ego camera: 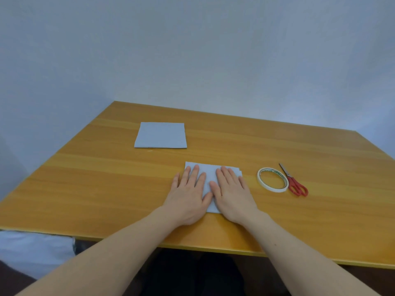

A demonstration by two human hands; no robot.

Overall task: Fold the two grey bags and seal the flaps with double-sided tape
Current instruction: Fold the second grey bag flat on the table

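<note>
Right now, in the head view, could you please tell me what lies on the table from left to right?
Far grey bag → left hand → right hand, both pressing flat on the near grey bag → roll of tape → red scissors.

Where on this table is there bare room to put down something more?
The widest bare patch is the left side of the table, left of the left hand and below the far grey bag. The far right, beyond the tape roll and scissors, is bare too. The crowded strip runs from the near grey bag under both hands, including the right hand, to the scissors.
</note>
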